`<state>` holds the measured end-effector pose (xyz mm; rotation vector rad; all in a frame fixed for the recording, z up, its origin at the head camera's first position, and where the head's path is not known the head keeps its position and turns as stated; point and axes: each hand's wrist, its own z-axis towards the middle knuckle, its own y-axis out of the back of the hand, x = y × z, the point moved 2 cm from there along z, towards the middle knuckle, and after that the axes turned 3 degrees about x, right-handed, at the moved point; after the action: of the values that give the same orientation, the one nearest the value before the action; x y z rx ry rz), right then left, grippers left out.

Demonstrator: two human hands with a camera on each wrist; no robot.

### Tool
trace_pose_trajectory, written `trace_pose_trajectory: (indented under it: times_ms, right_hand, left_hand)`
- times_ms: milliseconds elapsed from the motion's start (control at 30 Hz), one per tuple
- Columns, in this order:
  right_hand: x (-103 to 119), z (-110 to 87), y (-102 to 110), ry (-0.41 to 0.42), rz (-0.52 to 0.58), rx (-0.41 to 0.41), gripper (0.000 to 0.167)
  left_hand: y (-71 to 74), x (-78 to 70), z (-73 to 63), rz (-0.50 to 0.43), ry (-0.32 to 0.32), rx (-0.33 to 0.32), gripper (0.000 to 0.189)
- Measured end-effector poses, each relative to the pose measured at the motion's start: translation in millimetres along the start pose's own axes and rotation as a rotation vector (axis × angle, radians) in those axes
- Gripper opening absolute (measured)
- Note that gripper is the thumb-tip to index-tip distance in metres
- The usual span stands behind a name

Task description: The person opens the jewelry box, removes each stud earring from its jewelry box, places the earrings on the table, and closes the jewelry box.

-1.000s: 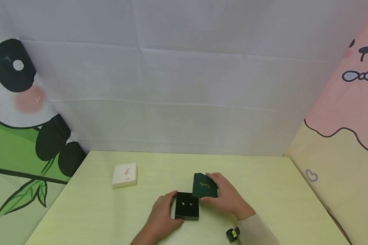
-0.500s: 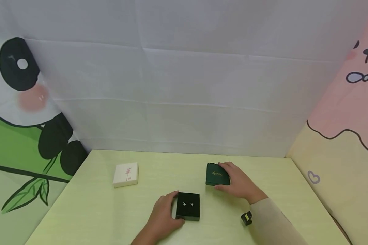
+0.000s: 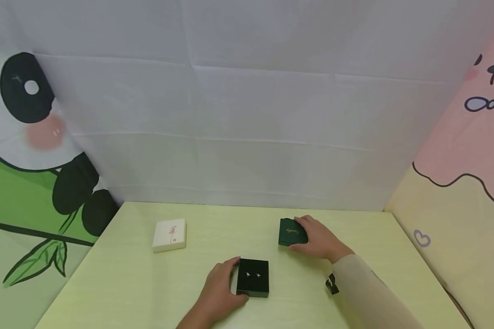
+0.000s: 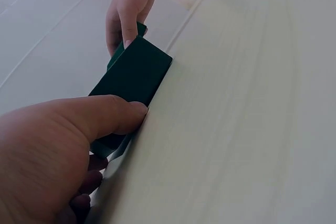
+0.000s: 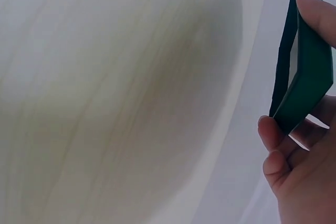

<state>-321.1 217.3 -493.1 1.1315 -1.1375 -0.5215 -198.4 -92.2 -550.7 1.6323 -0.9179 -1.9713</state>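
Observation:
A small square jewelry box base (image 3: 253, 285) with a black insert sits on the table, two star-shaped earrings (image 3: 253, 275) showing on it. My left hand (image 3: 218, 292) grips the base by its left side, thumb at the near edge and fingers at the far corner. In the left wrist view the dark green wall of the base (image 4: 134, 69) shows under the thumb. Farther back and to the right, my right hand (image 3: 319, 237) holds the green box lid (image 3: 292, 232) with gold lettering. The right wrist view shows the lid (image 5: 312, 69) hollow side out, pinched between thumb and fingers.
A white box (image 3: 169, 235) with a pink flower print lies at the back left of the pale yellow table (image 3: 148, 292). White cloth (image 3: 247, 114) hangs behind, with printed cloths at both sides. A small black device (image 3: 332, 284) hangs by the right sleeve.
My right hand has carried the lid away from the base, to the right and back, and lowered it slightly over the last half second. The left hand stays on the base.

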Motion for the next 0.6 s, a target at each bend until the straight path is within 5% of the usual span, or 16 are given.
trace_pose_trajectory:
  times_ms: [600]
  right_hand:
    - [-20.9,10.3,-10.3,-0.049,-0.061,0.106,0.091]
  left_hand:
    - [-1.1,0.3,-0.4,0.001,0.012,0.003,0.098]
